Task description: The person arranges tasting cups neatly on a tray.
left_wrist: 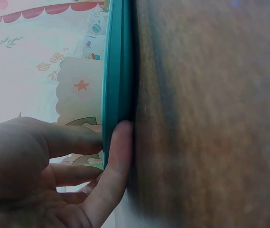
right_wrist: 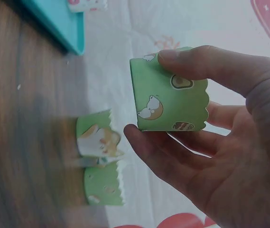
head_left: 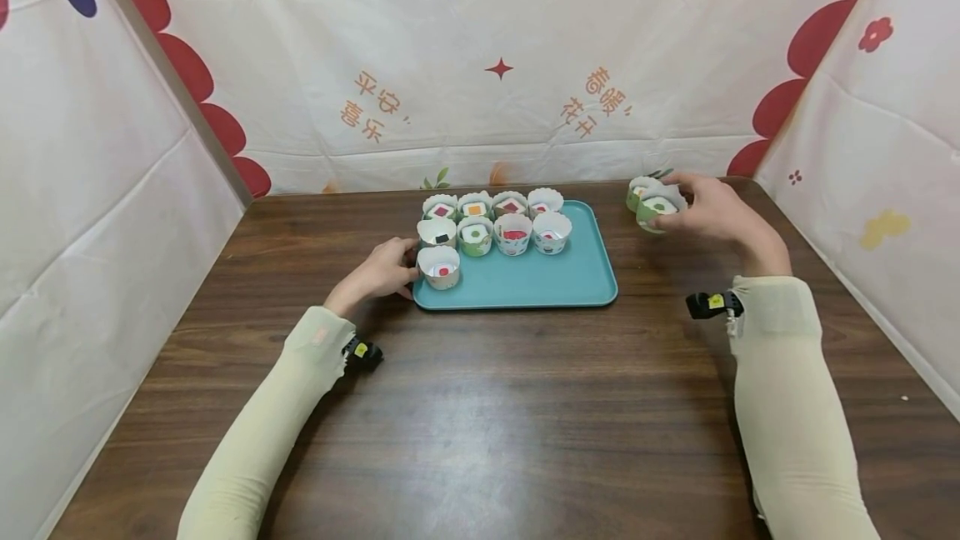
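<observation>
At the left edge of a blue-green tray (head_left: 525, 286), my left hand (head_left: 386, 267) holds the rim. In the left wrist view, one finger lies along the tray's outer side and others reach over its rim, beside a pale paper cup (left_wrist: 80, 90). That cup stands at the tray's front left corner in the head view. My right hand (head_left: 708, 207) grips a green paper cup (right_wrist: 172, 95) with cartoon prints, thumb on one side and fingers on the other. It hangs apart from the table in the right wrist view.
Several scalloped paper cups (head_left: 512, 234) stand in rows on the tray, with small coloured pieces inside. Green cups (right_wrist: 101, 185) stand on the brown wooden table (head_left: 510, 407) near my right hand. A printed white cloth (head_left: 480, 107) rises behind the table.
</observation>
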{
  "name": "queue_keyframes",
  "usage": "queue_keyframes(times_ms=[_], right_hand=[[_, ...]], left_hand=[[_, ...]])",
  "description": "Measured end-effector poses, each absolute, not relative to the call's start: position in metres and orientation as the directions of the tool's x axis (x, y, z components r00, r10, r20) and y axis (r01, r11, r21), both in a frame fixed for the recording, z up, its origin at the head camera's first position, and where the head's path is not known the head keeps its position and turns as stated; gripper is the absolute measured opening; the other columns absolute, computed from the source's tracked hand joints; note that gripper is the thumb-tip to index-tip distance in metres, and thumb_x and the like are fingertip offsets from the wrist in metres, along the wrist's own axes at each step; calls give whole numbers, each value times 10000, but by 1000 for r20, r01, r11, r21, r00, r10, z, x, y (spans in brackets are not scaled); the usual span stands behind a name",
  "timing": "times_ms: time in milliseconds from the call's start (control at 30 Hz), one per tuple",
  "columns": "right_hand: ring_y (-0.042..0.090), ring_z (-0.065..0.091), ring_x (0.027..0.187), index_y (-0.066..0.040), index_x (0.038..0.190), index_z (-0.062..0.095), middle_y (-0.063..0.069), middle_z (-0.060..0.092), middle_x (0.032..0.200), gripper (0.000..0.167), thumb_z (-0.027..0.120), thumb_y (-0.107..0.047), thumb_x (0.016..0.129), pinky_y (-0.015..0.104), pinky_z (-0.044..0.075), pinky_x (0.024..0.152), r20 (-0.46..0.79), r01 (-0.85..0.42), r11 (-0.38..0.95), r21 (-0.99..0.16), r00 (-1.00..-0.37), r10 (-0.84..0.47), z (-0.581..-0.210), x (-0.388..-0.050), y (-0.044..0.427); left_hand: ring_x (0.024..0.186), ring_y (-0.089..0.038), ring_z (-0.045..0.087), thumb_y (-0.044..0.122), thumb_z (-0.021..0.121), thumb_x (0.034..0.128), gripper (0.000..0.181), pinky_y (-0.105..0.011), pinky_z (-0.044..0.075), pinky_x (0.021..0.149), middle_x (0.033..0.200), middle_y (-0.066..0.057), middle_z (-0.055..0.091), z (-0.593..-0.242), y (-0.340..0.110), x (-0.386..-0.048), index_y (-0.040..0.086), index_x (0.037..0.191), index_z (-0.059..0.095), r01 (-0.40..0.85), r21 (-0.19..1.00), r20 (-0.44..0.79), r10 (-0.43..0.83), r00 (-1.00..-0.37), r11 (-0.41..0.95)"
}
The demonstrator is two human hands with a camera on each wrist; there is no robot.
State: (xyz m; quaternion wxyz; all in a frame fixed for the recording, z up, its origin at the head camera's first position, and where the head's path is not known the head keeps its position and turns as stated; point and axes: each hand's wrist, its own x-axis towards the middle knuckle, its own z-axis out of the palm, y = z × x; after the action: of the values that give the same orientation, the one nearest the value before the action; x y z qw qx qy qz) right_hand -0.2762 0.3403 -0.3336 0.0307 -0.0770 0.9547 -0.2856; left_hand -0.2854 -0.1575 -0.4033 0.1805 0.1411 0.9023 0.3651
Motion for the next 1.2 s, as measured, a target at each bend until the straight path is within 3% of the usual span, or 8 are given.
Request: queue_keyframes(times_ms=[233, 433, 667, 967, 1200], right_hand=[[435, 498, 1203, -17, 1512, 424, 288, 506, 1408, 752, 777, -300, 912, 584, 487, 958, -11, -162, 823, -544, -980, -200, -325, -273, 324], [389, 544, 1121, -25, 1482, 464, 261, 574, 1307, 716, 801, -256, 894, 504, 503, 904, 25, -208, 818, -536, -973, -231, -324, -272, 309], [332, 570, 1046, -42, 1446, 510, 216, 632, 1228, 658, 798, -232, 886, 403, 480, 832, 63, -254, 824, -507, -964, -258, -324, -272, 292], [382, 550, 1203, -26, 1460, 492, 228, 587, 1370, 680, 800, -248, 896, 592, 490, 1015, 63, -296, 812, -503, -950, -307, -325, -272, 274], [360, 574, 1170, -47, 1464, 495, 219, 616, 1350, 694, 797, -298, 892, 569, 508, 986, 65, -308, 819, -484, -946, -317, -328, -272, 259]], left_hand=[[997, -329, 661, 52, 560, 1014, 631, -292, 667, 692, 1348, -283, 467, -404, -157, -285, -68, 1581, 309, 129, 709, -216, 387, -896, 694], [962, -323, 662, 57, 558, 1018, 625, -293, 667, 690, 1318, -275, 470, -403, -158, -285, -67, 1579, 312, 124, 704, -225, 384, -895, 700], [1083, -358, 602, 66, 554, 1010, 610, -275, 662, 673, 1300, -276, 499, -402, -158, -285, -81, 1562, 341, 166, 677, -197, 395, -897, 717], [1023, -340, 648, 50, 549, 1009, 639, -284, 665, 686, 1340, -283, 472, -402, -157, -285, -71, 1585, 299, 134, 700, -216, 386, -897, 702], [1022, -343, 661, 52, 538, 1022, 645, -291, 667, 699, 1367, -287, 456, -401, -157, -284, -63, 1598, 272, 120, 710, -227, 386, -894, 694]])
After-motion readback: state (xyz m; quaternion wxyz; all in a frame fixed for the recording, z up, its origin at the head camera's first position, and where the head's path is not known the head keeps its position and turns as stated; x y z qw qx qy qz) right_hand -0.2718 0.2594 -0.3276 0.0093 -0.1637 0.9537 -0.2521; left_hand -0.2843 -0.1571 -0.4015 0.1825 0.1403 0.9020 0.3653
